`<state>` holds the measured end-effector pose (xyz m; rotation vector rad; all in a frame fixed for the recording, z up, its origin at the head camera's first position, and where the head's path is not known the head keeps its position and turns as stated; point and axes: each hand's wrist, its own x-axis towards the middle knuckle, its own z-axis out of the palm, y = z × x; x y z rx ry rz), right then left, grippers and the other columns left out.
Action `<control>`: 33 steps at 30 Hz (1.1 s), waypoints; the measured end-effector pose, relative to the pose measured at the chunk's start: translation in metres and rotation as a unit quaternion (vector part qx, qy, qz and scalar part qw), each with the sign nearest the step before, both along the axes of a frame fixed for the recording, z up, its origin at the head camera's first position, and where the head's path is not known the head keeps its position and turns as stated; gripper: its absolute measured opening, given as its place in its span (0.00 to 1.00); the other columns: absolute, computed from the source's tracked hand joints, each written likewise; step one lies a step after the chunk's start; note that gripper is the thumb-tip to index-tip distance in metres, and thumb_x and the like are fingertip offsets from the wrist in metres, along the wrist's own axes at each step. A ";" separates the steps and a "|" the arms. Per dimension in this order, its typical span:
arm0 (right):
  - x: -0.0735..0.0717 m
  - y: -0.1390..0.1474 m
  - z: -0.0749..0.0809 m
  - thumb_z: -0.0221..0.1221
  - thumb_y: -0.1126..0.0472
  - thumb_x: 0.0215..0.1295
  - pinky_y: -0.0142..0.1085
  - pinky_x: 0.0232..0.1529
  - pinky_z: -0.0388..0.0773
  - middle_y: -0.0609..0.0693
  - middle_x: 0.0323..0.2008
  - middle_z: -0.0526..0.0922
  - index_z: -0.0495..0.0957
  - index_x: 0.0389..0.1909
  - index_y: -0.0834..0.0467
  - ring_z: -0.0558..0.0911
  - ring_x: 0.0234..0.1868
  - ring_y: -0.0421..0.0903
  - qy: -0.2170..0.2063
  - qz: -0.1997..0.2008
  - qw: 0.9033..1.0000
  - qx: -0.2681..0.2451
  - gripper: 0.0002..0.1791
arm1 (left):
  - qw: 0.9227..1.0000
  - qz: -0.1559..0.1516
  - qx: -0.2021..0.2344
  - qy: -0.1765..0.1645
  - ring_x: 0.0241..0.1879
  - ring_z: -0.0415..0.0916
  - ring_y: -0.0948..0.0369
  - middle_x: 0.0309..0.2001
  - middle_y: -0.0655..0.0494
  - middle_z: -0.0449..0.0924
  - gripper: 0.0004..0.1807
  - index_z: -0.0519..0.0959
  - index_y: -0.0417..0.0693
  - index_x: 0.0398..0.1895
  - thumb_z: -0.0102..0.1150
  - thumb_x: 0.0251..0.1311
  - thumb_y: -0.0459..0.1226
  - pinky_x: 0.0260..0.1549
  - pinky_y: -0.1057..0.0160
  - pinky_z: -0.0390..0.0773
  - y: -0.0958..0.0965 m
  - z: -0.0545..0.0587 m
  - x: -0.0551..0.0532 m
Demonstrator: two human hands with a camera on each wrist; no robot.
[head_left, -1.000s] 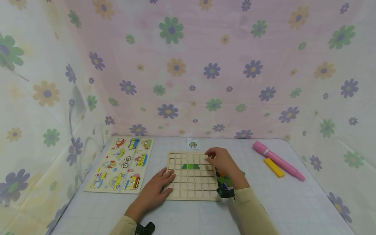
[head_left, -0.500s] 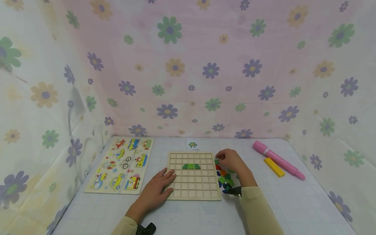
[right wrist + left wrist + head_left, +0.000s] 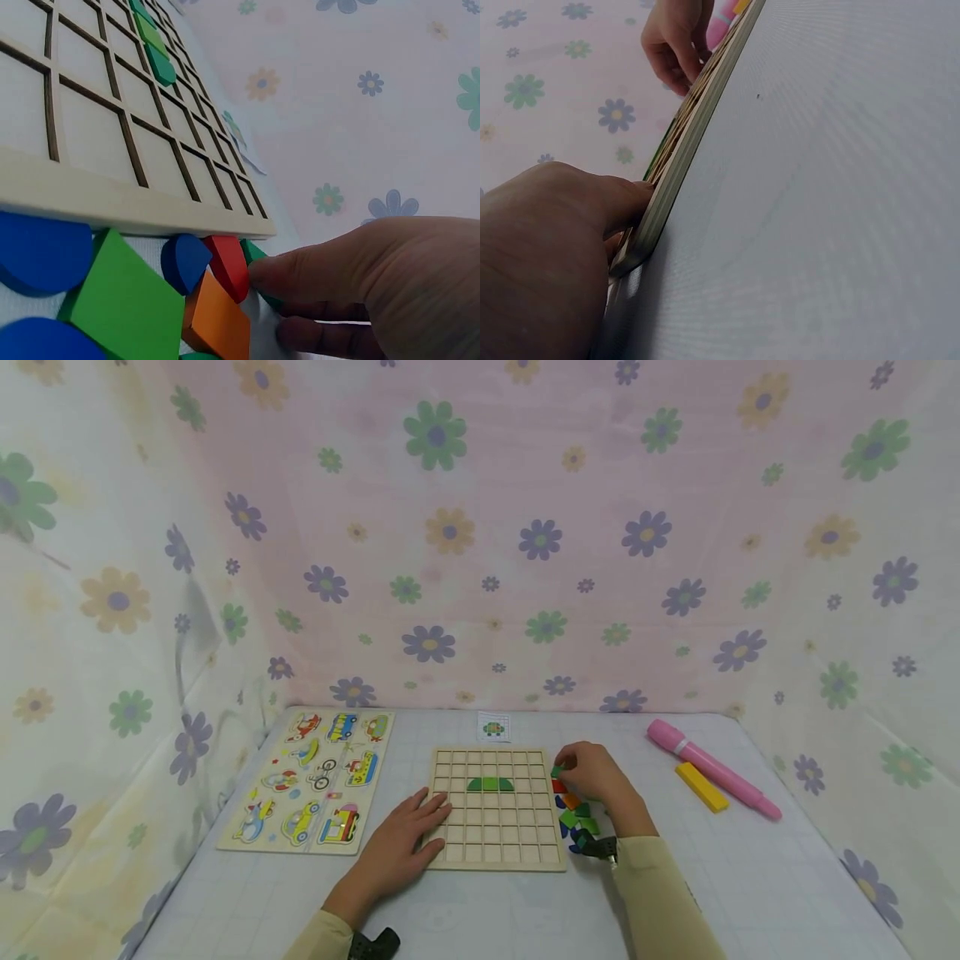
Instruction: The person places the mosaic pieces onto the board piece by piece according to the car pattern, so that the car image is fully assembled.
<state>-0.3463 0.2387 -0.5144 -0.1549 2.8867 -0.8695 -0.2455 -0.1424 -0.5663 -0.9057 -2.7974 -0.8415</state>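
My left hand (image 3: 401, 837), lower centre of the head view, rests with fingers extended over the left edge of the wooden grid board (image 3: 491, 866); it isn't gripping. My right hand (image 3: 600, 777), right of centre, pinches a dark green piece (image 3: 253, 250) between thumb and fingers, just off the board's upper right corner. In the right wrist view that piece touches or nearly touches a red piece (image 3: 227, 264); orange piece (image 3: 217, 319), blue piece (image 3: 185, 262) and light green piece (image 3: 124, 300) lie left of it, along the board. Row of three green pieces (image 3: 490, 784) sits in the grid, above its middle. Small picture card (image 3: 494, 727) above the board. Vehicle puzzle (image 3: 228, 843) at left of frame; yellow block (image 3: 702, 786) and pink marker-shaped object (image 3: 708, 766) at right, all on the white surface (image 3: 750, 877).
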 end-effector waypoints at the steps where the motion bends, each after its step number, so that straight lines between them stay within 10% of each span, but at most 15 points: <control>1: 0.000 0.001 0.000 0.70 0.63 0.67 0.54 0.52 0.86 0.52 0.40 0.86 0.89 0.49 0.59 0.82 0.41 0.51 0.002 -0.004 1.000 0.003 0.11 | 1.000 -0.001 0.001 -0.001 0.84 0.52 0.46 0.82 0.55 0.66 0.30 0.75 0.47 0.79 0.62 0.78 0.46 0.81 0.39 0.56 0.000 0.000 0.000; 25: -0.003 0.004 -0.003 0.69 0.67 0.66 0.54 0.58 0.85 0.55 0.46 0.85 0.88 0.51 0.62 0.81 0.46 0.54 -0.004 -0.033 0.999 -0.017 0.13 | 1.000 0.001 0.005 0.002 0.83 0.54 0.44 0.81 0.54 0.67 0.31 0.75 0.47 0.79 0.63 0.77 0.45 0.79 0.36 0.59 -0.002 0.003 0.001; 33: -0.001 0.005 -0.005 0.72 0.53 0.71 0.53 0.48 0.87 0.53 0.40 0.86 0.86 0.53 0.59 0.82 0.40 0.52 0.025 -0.027 0.999 0.006 0.18 | 1.000 -0.001 0.007 -0.001 0.83 0.55 0.43 0.81 0.52 0.67 0.30 0.75 0.45 0.78 0.63 0.77 0.44 0.78 0.35 0.59 0.000 0.003 0.001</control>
